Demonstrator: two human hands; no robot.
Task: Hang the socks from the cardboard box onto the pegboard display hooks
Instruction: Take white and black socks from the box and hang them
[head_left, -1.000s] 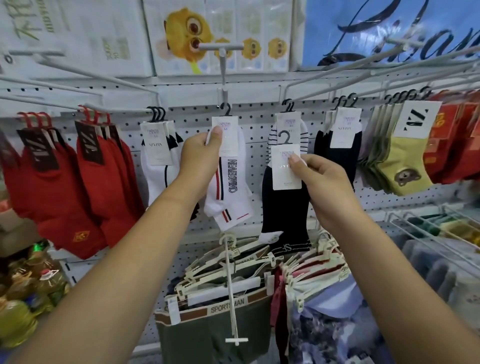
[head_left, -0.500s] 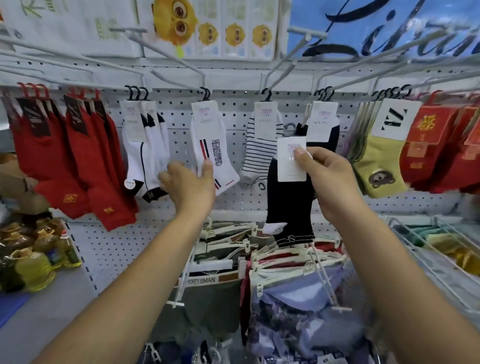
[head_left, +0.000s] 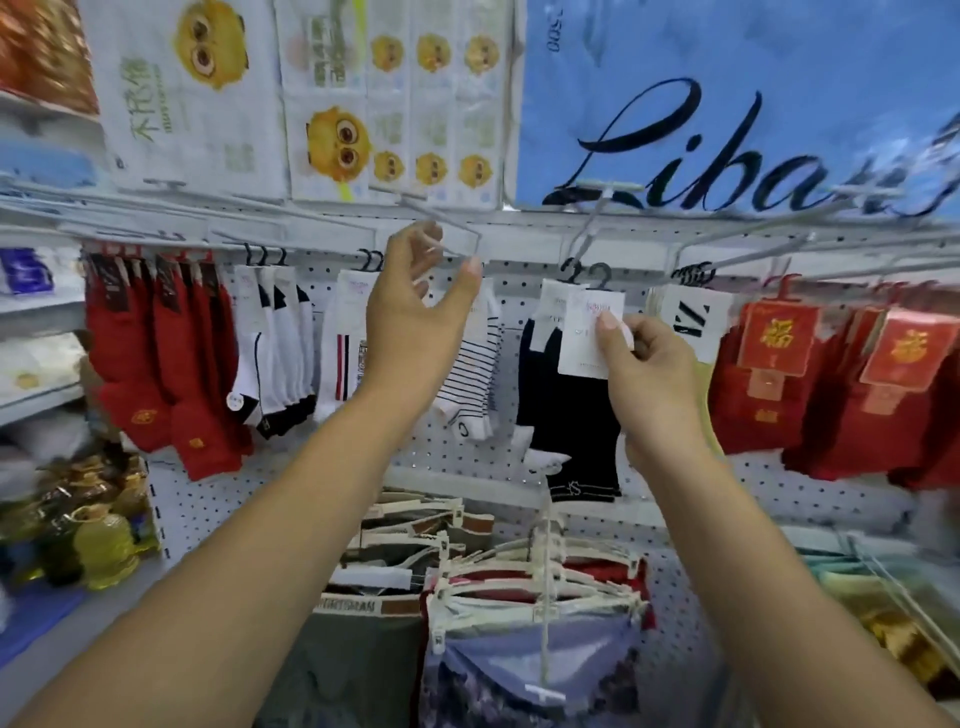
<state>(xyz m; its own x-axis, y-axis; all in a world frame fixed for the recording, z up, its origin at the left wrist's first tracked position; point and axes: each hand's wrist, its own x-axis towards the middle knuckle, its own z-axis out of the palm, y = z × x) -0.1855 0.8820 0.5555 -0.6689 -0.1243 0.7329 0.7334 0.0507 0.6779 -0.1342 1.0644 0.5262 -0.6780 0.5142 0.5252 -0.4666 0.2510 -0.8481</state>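
Observation:
My right hand (head_left: 644, 364) pinches the white card label (head_left: 584, 338) of a black sock pair (head_left: 571, 421), held up against the pegboard (head_left: 519, 291). The pair's small black hanger (head_left: 597, 273) sits at the base of a wire display hook (head_left: 587, 228), beside another black pair; whether it is on the wire I cannot tell. My left hand (head_left: 410, 312) is raised with loosely curled fingers at a neighbouring wire hook (head_left: 447, 236) and holds nothing. Striped socks (head_left: 470, 384) hang behind it. No cardboard box is in view.
Red socks (head_left: 156, 364) and white socks (head_left: 280, 353) hang to the left, with more red socks (head_left: 810, 395) on the right. Underwear on white hangers (head_left: 519, 577) juts out below. Bottles (head_left: 98, 545) stand lower left. Tissue packs (head_left: 208, 93) sit above the hooks.
My left hand let go of the white sock's label and rose to the wire hook above. My right hand carried the black pair up and to the right. The view tilted upward.

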